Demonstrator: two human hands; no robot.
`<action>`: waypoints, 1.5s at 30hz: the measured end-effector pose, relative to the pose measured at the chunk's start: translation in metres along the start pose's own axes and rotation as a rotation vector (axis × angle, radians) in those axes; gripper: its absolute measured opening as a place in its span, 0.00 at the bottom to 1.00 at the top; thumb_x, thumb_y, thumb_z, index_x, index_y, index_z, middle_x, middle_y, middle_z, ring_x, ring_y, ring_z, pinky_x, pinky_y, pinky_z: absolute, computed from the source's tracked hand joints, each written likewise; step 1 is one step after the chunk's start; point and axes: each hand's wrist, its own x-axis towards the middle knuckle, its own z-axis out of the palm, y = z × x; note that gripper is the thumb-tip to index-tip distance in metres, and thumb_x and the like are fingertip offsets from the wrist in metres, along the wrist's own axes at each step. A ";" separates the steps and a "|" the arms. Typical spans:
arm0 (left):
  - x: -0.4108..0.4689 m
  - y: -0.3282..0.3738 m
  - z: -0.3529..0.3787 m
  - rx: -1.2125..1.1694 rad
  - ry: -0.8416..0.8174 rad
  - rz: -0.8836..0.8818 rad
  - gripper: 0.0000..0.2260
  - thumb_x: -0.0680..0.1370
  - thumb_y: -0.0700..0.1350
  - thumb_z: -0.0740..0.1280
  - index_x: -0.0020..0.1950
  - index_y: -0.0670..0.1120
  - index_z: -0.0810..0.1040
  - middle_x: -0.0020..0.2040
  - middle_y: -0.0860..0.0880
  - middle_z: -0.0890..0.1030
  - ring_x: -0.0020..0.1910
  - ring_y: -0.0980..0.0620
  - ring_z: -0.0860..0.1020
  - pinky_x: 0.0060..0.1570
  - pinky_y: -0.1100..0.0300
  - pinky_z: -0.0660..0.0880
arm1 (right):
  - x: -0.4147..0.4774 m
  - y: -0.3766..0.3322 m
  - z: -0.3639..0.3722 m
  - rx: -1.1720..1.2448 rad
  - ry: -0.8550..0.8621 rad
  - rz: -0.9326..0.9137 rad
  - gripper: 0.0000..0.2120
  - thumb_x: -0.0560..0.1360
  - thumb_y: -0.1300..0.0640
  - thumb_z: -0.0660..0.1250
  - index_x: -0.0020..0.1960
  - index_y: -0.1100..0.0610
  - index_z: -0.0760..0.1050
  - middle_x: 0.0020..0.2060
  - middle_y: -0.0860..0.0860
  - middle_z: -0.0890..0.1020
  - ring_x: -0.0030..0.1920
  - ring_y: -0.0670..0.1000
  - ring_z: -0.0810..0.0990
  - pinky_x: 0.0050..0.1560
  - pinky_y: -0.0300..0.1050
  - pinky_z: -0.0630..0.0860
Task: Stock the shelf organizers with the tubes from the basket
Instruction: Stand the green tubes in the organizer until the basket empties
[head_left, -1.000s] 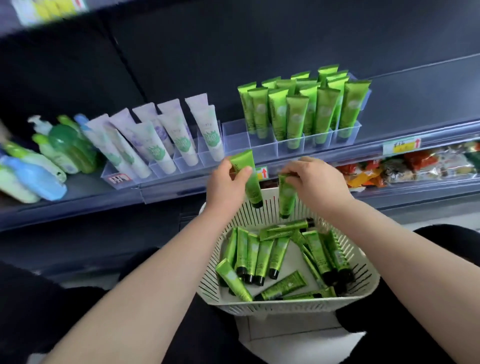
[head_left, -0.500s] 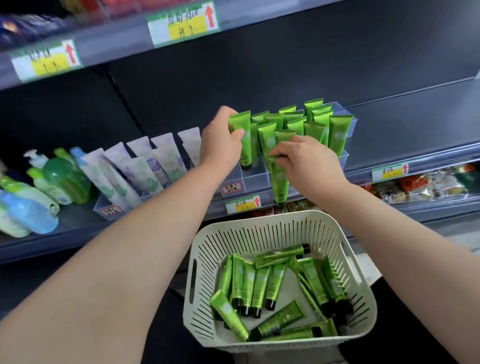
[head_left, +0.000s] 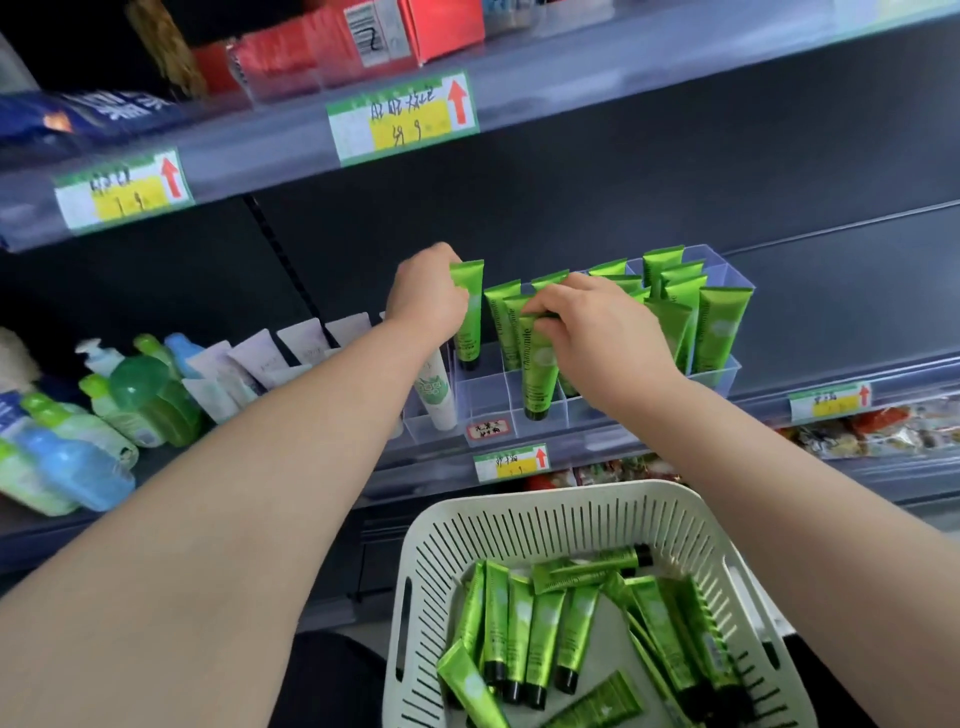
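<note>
- Green tube (head_left: 467, 312) in the left hand (head_left: 428, 299), fingers curled round its crimped top, black cap down in a cell behind the front row of the clear organizer (head_left: 722, 371).
- Right hand (head_left: 605, 332) pinches a second green tube (head_left: 537, 374) near its top; that one stands cap-down in a front cell, just beside the filled rows.
- Below, the white slotted basket (head_left: 571, 512) holds a heap of loose green tubes (head_left: 543, 623), lying flat.
- White tubes (head_left: 434, 395) stand in the neighbouring organizer to the left, pump bottles (head_left: 140, 389) beyond them.
</note>
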 end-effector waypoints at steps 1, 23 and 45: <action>0.004 -0.002 0.003 0.023 -0.022 0.002 0.13 0.76 0.39 0.67 0.59 0.47 0.76 0.53 0.47 0.77 0.45 0.50 0.71 0.43 0.59 0.68 | 0.002 0.000 0.002 -0.002 -0.003 0.001 0.11 0.79 0.56 0.60 0.58 0.51 0.78 0.50 0.50 0.78 0.54 0.53 0.74 0.43 0.51 0.76; 0.008 -0.029 0.005 0.008 -0.004 0.061 0.17 0.76 0.34 0.63 0.61 0.50 0.77 0.58 0.49 0.79 0.57 0.48 0.77 0.55 0.52 0.76 | 0.047 -0.010 0.029 0.020 0.052 0.013 0.11 0.78 0.57 0.60 0.58 0.50 0.78 0.51 0.50 0.79 0.53 0.55 0.75 0.44 0.50 0.75; -0.054 -0.059 -0.031 0.132 -0.023 0.282 0.13 0.80 0.38 0.61 0.63 0.47 0.76 0.62 0.49 0.77 0.61 0.49 0.73 0.55 0.51 0.73 | 0.081 -0.018 0.097 -0.254 -0.192 -0.010 0.15 0.75 0.63 0.62 0.57 0.50 0.79 0.51 0.53 0.80 0.55 0.58 0.73 0.44 0.46 0.66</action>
